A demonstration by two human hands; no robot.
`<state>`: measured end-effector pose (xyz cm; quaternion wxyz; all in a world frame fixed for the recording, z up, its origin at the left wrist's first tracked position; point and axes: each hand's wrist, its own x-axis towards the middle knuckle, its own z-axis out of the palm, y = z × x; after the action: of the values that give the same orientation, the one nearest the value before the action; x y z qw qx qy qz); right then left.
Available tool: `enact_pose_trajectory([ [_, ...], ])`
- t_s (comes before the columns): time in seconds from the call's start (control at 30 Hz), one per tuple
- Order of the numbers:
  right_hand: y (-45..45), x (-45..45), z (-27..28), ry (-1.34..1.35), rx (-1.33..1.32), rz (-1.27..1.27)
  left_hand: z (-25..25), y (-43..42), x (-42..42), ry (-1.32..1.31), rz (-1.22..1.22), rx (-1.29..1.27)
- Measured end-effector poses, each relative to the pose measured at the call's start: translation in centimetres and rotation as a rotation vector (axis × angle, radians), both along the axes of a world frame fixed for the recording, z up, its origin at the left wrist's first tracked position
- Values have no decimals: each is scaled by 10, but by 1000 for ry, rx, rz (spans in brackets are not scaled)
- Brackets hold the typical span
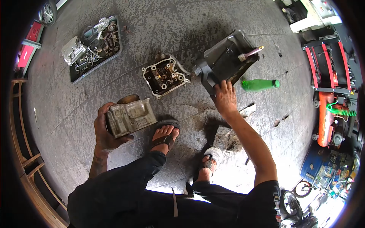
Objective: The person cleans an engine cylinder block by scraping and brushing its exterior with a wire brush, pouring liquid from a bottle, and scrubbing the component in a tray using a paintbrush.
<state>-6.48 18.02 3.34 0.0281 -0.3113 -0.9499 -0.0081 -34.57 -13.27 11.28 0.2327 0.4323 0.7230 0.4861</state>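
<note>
Head view, left to right: tray [97, 67] of loose metal parts [90, 55], a likely sign of dismantling partly done; in the grip of the left hand [104, 131], above the floor [125, 85], a boxy casting [131, 117], dull grey, ribbed and brown-stained, apparently not yet cleaned. At centre, open casing [172, 90] with oil-brown internals [164, 75] in place, presumably left to strip or clean; then right hand [226, 101] on dark jug [205, 73], closure not determinable, at basin [231, 62] with brush [251, 53], green bottle [260, 85] near.
</note>
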Motion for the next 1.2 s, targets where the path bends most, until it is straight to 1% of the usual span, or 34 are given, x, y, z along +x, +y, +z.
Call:
enact_pose_trajectory([
  [0.1, -15, 14, 12, -36, -118, 51, 6, 10, 7, 10, 5, 84],
  [0.13, -18, 18, 12, -33, -114, 42, 6, 13, 9, 12, -5, 88],
  [0.2, -25, 24, 8, -68, -133, 30, 4, 16, 14, -92, 26, 138],
  [0.3, -34, 36, 9, -99, -186, 38, 3, 18, 15, -31, -9, 112],
  [0.37, -39, 48, 14, -122, -216, 46, 3, 20, 17, -61, -13, 100],
  [0.43, -48, 59, 20, -219, -352, 31, 4, 21, 19, -95, -15, 85],
  [0.53, -73, 75, 12, -233, -399, 90, 4, 23, 21, -106, -4, 104],
  [0.6, -94, 80, 9, -242, -386, 121, 7, 26, 22, -150, 5, 113],
  [0.67, -110, 81, 7, -201, -312, 195, 10, 27, 22, -137, -11, 119],
  [0.7, -113, 77, 10, -273, -385, 227, 11, 28, 22, -122, -22, 135],
  [0.73, -114, 76, 16, -272, -387, 226, 11, 28, 24, -122, -24, 133],
  [0.8, -108, 71, 24, -6, -489, 166, 11, 31, 25, -119, -42, 161],
  [0.83, -86, 70, 25, 251, -394, 184, 10, 32, 25, -90, -81, 170],
  [0.9, -40, 59, 36, 300, -230, -17, 11, 39, 30, -113, -98, 180],
  [0.97, 5, 41, 36, 342, -60, -157, 12, 53, 39, -159, -151, 223],
  [1.0, 26, 36, 31, 289, 4, -112, 12, 60, 40, -153, -160, 224],
  [1.03, 41, 31, 29, 234, 66, -67, 10, 66, 42, -126, -217, 171],
  [1.07, 52, 26, 25, 238, 64, -75, 8, 74, 46, -118, -256, 162],
  [1.13, 70, 14, 27, -191, 136, -101, 4, 90, 55, -104, -332, 145],
  [1.17, 81, 9, 29, -386, 131, -111, -2, 99, 58, -92, -381, 198],
  [1.2, 86, 5, 33, -381, 131, -124, -6, 108, 61, -81, -431, 251],
])
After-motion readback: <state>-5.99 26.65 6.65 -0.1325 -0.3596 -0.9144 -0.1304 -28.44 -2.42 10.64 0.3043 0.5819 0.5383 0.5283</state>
